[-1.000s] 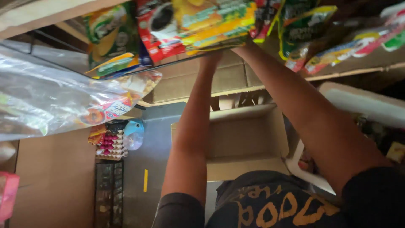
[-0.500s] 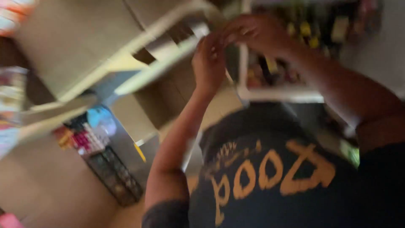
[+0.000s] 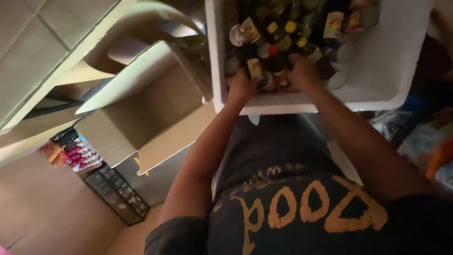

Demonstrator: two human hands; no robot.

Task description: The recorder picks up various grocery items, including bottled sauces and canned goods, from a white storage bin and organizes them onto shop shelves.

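Observation:
Both my hands reach down into a white foam box (image 3: 377, 80) packed with several bottles and cans (image 3: 278, 38). My left hand (image 3: 241, 87) rests at the near wall of the box, its fingers closed around a small bottle with a yellow label (image 3: 255, 69). My right hand (image 3: 302, 72) grips among the dark bottles beside it, with a red-capped bottle (image 3: 272, 50) just above the fingers. What the right hand holds is hidden by its fingers. My dark shirt with orange print fills the lower part of the head view.
An open cardboard box (image 3: 151, 108) stands left of the foam box, with another flap above it. A small rack of pink and red packets (image 3: 75, 156) and a dark wire crate (image 3: 118, 198) sit at the lower left. Plastic-wrapped goods (image 3: 424, 137) lie at the right.
My hands were raised to packets overhead a second ago. They have come down, the view has swung downward, and both hands are now inside the foam box among the bottles.

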